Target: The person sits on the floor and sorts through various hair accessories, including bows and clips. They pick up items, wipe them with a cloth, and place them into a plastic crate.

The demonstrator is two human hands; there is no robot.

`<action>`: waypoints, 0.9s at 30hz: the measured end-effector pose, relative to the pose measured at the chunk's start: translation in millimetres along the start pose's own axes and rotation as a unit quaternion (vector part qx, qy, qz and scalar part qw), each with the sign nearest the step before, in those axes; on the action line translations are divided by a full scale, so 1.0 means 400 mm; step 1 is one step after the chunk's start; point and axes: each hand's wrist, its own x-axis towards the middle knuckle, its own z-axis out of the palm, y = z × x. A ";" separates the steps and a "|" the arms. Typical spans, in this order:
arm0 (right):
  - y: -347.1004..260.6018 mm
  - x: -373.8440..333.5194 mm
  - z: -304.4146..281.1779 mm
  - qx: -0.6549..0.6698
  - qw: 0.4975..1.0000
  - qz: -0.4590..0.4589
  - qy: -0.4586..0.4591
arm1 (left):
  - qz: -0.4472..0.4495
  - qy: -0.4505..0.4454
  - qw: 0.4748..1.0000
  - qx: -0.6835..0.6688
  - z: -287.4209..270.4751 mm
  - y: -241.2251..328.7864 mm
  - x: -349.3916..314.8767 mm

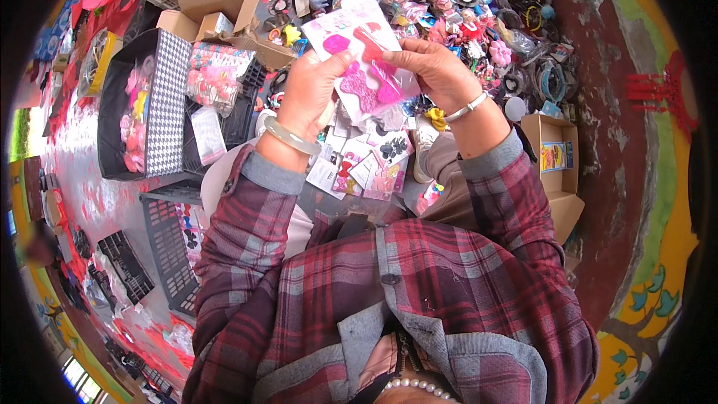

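Leftmost, a black box (pixel 142 105) with a checked lid holds pink trinkets, near a clear packet (pixel 213 75). Then the left hand (pixel 310 93) and right hand (pixel 434 67) each pinch shut on 1 clear packet of pink hair clips (pixel 366 67), held up between them over loose cards (pixel 366 168); a cardboard box (pixel 557 172) sits far right

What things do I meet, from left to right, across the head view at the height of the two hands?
Houndstooth box → black crate → left hand → pink card packet → right hand → pile of hair accessories.
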 end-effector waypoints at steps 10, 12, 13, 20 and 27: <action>0.003 -0.006 -0.006 -0.051 0.997 0.054 -0.020 | 0.047 0.054 0.995 -0.071 -0.014 0.014 0.017; -0.005 -0.014 0.006 -0.041 0.998 0.041 -0.013 | 0.066 0.070 0.993 -0.074 -0.012 0.020 0.016; -0.004 -0.014 0.007 -0.019 0.999 0.031 0.001 | 0.078 0.086 0.991 -0.073 -0.014 0.024 0.016; 0.034 -0.012 0.071 0.038 0.999 0.027 0.007 | 0.152 0.124 0.972 -0.128 -0.026 0.010 0.039; 0.075 0.020 0.134 0.052 0.989 -0.066 0.122 | 0.091 0.100 0.976 -0.171 -0.002 -0.018 0.043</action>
